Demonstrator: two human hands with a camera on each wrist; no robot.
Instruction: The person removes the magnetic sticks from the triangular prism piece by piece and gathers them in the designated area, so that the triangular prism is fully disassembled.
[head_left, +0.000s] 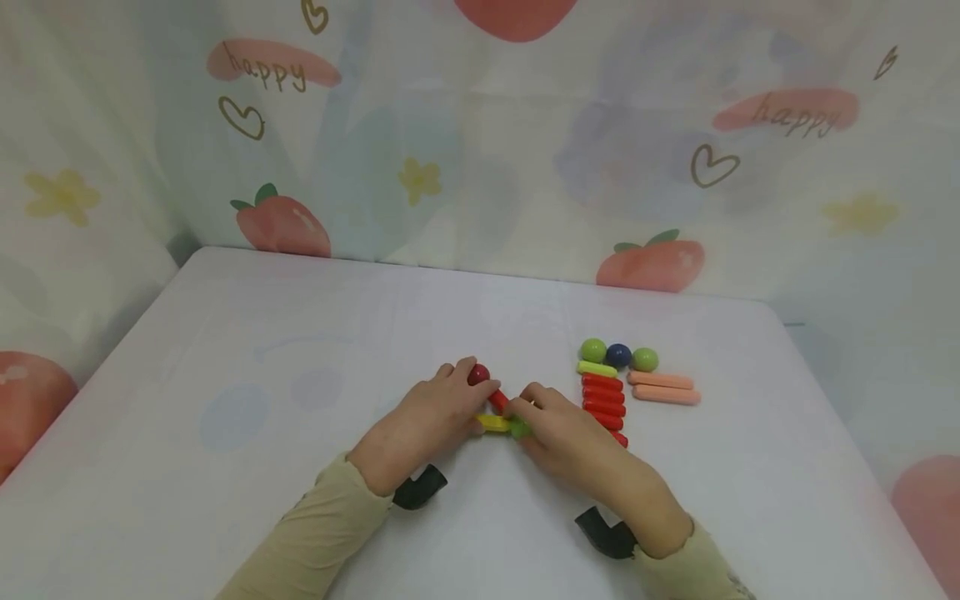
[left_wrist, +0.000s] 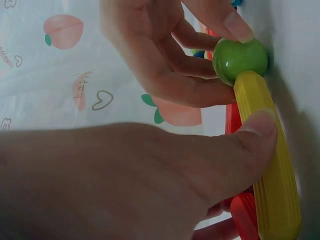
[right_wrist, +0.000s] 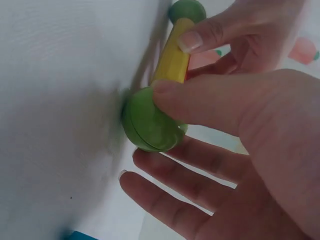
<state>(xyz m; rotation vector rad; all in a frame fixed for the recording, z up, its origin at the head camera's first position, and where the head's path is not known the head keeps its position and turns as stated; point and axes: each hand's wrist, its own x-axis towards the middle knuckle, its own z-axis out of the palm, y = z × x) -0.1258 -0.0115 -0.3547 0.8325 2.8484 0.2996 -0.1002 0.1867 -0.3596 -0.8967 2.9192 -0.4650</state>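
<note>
A partly joined shape of rods and balls lies between the hands. My left hand (head_left: 420,417) pinches its yellow rod (left_wrist: 272,165) with the thumb on the near side; fingers pass behind, by red rods. My right hand (head_left: 573,437) grips the green ball (left_wrist: 240,60) at the rod's right end, its thumb pressed on the ball. In the right wrist view another green ball (right_wrist: 187,10) sits at the rod's far end. A red ball (head_left: 478,374) lies by the left fingertips, and a red rod (head_left: 499,401) slants from it toward the right hand.
Right of the hands lie several red rods (head_left: 603,396), a yellow-green rod (head_left: 597,368) and two peach rods (head_left: 666,394). Behind them are green balls (head_left: 593,350) and a dark blue ball (head_left: 618,356). Black curved pieces (head_left: 420,488) sit by both wrists. A printed curtain (head_left: 480,125) backs the white table.
</note>
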